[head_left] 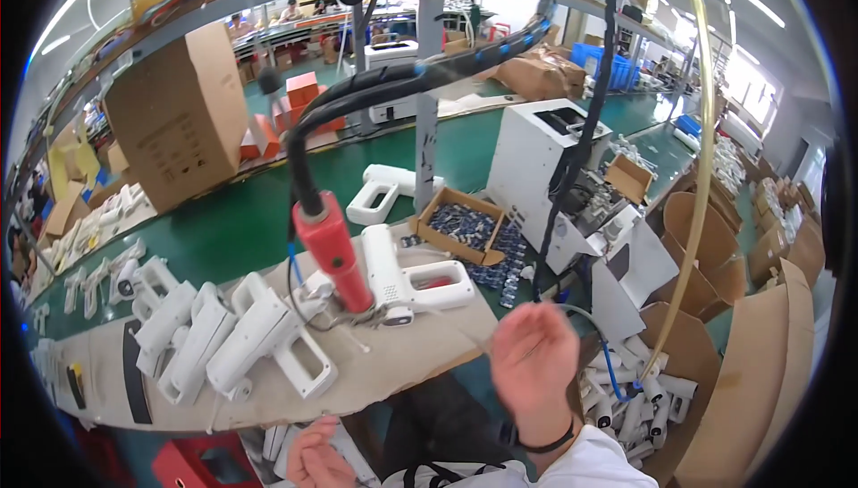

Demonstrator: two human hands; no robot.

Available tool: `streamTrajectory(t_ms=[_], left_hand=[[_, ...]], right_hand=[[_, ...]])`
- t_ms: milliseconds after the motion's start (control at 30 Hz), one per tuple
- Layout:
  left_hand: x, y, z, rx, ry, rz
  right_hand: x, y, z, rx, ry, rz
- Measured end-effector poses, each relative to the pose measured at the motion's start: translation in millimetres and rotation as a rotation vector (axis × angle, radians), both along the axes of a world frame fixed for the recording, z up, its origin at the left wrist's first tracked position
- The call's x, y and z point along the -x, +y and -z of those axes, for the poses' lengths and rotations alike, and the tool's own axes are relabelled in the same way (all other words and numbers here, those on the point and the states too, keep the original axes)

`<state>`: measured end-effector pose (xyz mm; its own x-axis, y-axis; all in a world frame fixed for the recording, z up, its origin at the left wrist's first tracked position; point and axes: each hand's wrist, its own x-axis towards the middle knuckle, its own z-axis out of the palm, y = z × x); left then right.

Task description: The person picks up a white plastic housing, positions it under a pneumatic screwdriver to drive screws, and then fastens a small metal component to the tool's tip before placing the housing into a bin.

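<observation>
My left hand (pixel 319 458) is low at the bench's front edge, beside white plastic parts below; its fingers are loosely bent, with nothing visible in them. My right hand (pixel 534 361) is raised right of the bench, palm up, slightly blurred and seemingly holding nothing. On the bench lies a white gun-shaped housing (pixel 382 260) with a loop handle. A red cylindrical power tool (pixel 333 251) hangs by a thick black cable, its lower end beside that housing. To the left, several similar white housings (pixel 255 336) lie in a slanted row.
A cardboard tray (pixel 492 212) of small dark parts sits behind the bench, near a white machine (pixel 527 153). A large carton (pixel 688 345) of white parts stands at right, with a yellow hose (pixel 703 157) hanging over it. A red bin (pixel 192 463) is below left.
</observation>
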<state>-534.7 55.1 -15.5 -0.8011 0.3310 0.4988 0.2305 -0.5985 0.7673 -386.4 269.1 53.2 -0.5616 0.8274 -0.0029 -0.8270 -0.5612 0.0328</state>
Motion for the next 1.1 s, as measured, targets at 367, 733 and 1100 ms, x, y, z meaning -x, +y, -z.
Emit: streamTrajectory(t_ms=[367,733,1100], left_hand=[[48,-37,43,0.269,-0.107,-0.299],[65,-20,31,0.542,0.014,-0.363],[137,112,-51,0.501,0.049,-0.153]], right_hand=[[8,295,-101,-0.279,-0.633,0.874],[20,256,-123,-0.678,-1.063,1.618],[199,28,-56,-1.065,-0.832,0.355]])
